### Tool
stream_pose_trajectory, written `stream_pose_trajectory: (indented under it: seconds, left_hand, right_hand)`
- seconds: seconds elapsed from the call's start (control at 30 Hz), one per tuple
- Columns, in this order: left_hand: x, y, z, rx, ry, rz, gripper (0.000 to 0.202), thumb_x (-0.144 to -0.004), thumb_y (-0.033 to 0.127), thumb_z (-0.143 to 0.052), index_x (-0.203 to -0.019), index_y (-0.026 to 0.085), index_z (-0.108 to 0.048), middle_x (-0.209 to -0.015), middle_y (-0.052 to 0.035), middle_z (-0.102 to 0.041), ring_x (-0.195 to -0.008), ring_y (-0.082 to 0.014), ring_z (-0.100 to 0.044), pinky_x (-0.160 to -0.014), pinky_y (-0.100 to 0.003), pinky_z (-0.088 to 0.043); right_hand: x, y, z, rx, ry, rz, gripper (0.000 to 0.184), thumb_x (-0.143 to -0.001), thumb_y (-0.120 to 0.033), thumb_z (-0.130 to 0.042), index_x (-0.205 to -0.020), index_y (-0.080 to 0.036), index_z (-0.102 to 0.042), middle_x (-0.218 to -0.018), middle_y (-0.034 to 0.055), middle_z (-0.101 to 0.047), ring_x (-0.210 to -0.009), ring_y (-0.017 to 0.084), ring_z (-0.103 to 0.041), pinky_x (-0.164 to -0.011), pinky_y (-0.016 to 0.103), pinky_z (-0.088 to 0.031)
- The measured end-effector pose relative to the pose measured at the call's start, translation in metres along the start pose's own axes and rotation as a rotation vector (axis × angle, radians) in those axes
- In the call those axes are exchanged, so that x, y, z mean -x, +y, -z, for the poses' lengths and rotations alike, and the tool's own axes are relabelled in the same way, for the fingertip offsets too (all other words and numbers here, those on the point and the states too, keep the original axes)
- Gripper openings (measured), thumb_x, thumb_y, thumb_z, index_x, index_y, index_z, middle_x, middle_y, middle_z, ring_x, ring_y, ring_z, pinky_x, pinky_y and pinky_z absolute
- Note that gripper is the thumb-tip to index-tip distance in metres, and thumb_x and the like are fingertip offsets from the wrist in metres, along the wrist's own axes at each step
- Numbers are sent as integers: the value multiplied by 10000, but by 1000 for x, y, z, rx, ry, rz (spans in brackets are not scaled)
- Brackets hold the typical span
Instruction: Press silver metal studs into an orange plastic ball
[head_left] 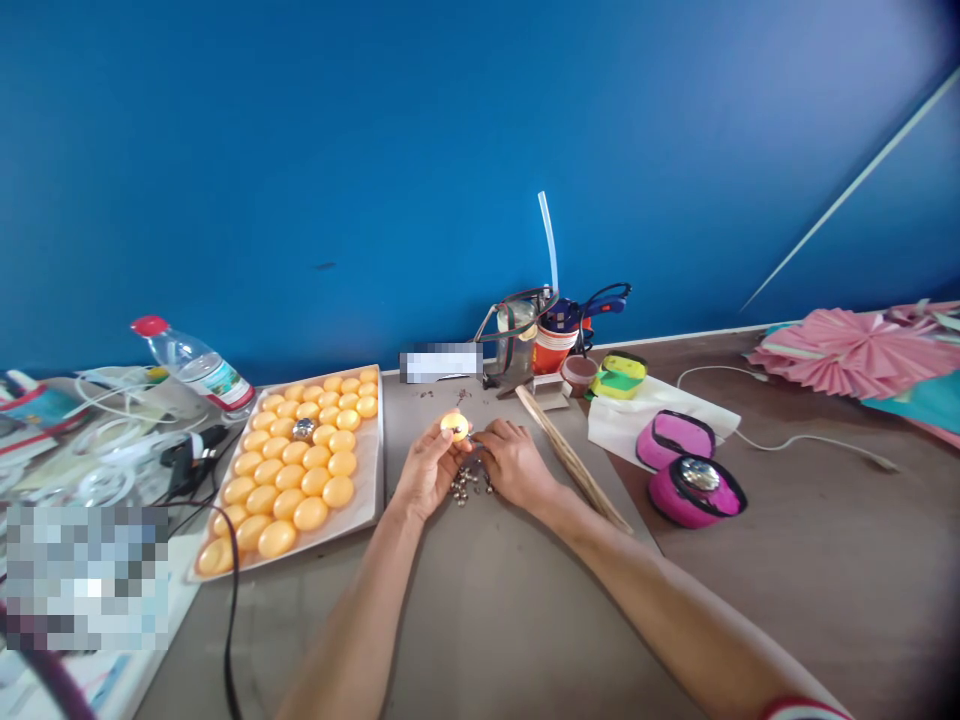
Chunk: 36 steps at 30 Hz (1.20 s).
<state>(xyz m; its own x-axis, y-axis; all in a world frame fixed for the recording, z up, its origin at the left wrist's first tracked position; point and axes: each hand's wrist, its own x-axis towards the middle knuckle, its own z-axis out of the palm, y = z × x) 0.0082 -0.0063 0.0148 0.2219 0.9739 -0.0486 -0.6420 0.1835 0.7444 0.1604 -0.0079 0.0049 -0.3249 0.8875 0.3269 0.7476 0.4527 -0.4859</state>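
Note:
My left hand is closed around an orange ball that looks like a table tennis ball. A small dark mark or part shows on the ball's near side. Close beside it, my right hand has its fingers curled together over the work surface; what is between the fingertips is too small to make out. Below and between both hands lies a pile of small shiny metal pieces. To the left, a shallow white tray holds rows of similar orange balls, with one silver dome-shaped piece among them.
A tilted plastic bottle and tangled cables lie left. Behind stand an orange-and-white cup with tools and a jar. Right of my hand are a bundle of thin sticks, magenta bands and pink folded paper.

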Motion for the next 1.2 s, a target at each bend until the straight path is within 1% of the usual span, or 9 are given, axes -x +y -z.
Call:
stream_pose_trajectory:
  seconds: [0.13,0.33,0.47,0.57,0.67,0.77,0.9,1.07,1.2]
  left_hand:
    - [0,0,-1,-20,-25,-13,302,-738,218,-667,-1026,165,-593,-930,-56,-658,-653,-89,-590,-764,-285,-478]
    - [0,-1,0,-44,-15,-19,240,-737,236,-670,-947,160,-584,-892,-46,-656,-635,-87,-589,-719,-264,-484]
    - [-1,-1,1,-45,-15,-24,232,-733,238,-675,-932,156,-590,-885,-42,-653,-623,-78,-584,-749,-273,-487]
    - [-1,-1,1,-47,-21,-26,226,-740,238,-668,-936,151,-595,-892,-48,-651,-630,-75,-584,-721,-245,-484]
    - [-1,-1,3,-44,-17,-32,221,-749,242,-660,-939,149,-595,-902,-55,-653,-644,-77,-588,-701,-228,-479]
    - [-2,-1,5,-45,-10,-43,210,-762,250,-647,-936,146,-594,-900,-64,-659,-655,-89,-596,-728,-253,-483]
    - [-3,-1,5,-39,-1,-49,217,-759,255,-650,-939,149,-593,-898,-67,-664,-660,-99,-604,-757,-279,-484]
    - [-2,0,6,-35,3,-41,219,-761,253,-650,-947,153,-591,-910,-67,-666,-655,-90,-604,-777,-282,-484]
    - [-2,0,7,-41,8,-48,209,-772,248,-636,-951,152,-587,-907,-67,-667,-655,-88,-604,-772,-275,-489]
  right_hand:
    - [3,-6,0,191,-88,48,194,-836,-247,-490,-941,-184,-642,-930,94,-561,-882,226,-441,-749,343,-287]
    - [2,-5,-3,287,-135,75,171,-832,-167,-455,-856,-180,-624,-889,81,-563,-876,219,-426,-744,349,-253]
    - [2,-4,-2,280,-120,64,161,-831,-160,-449,-821,-168,-610,-860,78,-565,-869,211,-429,-765,347,-242]
    - [3,-5,0,265,-94,35,147,-832,-186,-460,-822,-171,-606,-876,76,-563,-874,209,-431,-772,341,-241]
    - [3,-6,1,254,-58,1,169,-844,-207,-455,-898,-177,-612,-937,84,-559,-902,212,-434,-790,339,-241]
    - [3,-4,0,268,-60,-31,204,-840,-214,-464,-980,-185,-610,-986,96,-551,-936,221,-437,-803,342,-238]
    - [3,1,-4,281,-109,-41,180,-831,-230,-477,-914,-201,-634,-921,87,-568,-896,221,-462,-771,342,-240]
    - [1,4,-6,248,-123,-47,151,-817,-177,-480,-803,-187,-631,-839,65,-590,-842,195,-499,-764,335,-235]
    - [1,2,-3,195,-77,-84,167,-832,-189,-473,-881,-180,-632,-869,72,-589,-863,193,-502,-769,324,-238]
